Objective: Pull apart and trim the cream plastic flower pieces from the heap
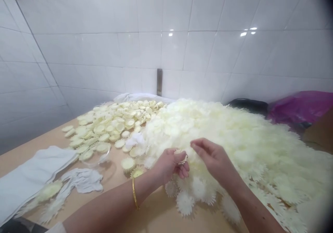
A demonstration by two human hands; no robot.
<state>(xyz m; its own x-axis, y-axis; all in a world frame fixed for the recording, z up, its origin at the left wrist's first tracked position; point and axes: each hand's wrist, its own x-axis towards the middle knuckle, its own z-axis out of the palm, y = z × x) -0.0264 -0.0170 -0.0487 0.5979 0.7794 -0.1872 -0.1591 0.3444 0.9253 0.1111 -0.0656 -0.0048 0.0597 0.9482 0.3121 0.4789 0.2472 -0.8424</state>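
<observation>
My left hand (170, 165), with a gold bangle at its wrist, is closed around a small pale flower-shaped piece with a toothed edge (181, 155). Just to the right, my right hand (208, 153) hovers with thumb and fingertips pinched together; whether anything sits between them is too small to tell. Under and behind both hands spreads a large heap of pale, thin flower-shaped pieces (221, 129). A few of these, such as one white toothed disc (185, 203), lie near the table's front edge.
Many shallow cream cups (119, 122) are piled on the left of the tan table (114, 198). White cloth (36, 174) and a crumpled white glove-like fabric (83, 181) lie front left. A purple bag (301, 104) and black object (248, 106) stand back right, before the tiled wall (104, 49).
</observation>
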